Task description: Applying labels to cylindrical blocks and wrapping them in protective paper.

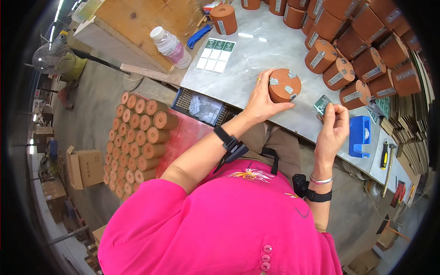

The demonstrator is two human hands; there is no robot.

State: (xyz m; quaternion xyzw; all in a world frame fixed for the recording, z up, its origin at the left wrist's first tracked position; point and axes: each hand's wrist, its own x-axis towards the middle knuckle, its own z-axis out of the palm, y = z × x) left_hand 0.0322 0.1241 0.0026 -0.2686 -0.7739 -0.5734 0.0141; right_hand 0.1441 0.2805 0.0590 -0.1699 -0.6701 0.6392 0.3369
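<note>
My left hand is wrapped round the side of a reddish-brown cylinder on the grey tabletop. Small metal plates are fixed to the cylinder's round end and edge. To its right, my right hand pinches a small green sticker between thumb and forefinger, apart from the cylinder. A sheet of stickers lies farther left, with green ones along its top and white spaces below. Just right of my right hand stands a blue tape dispenser.
Many similar cylinders are piled at the back right; one stands alone farther left. A plastic bottle and blue cutter are at the back left. Drilled cylinders are stacked left, beside a crate. Tools lie right.
</note>
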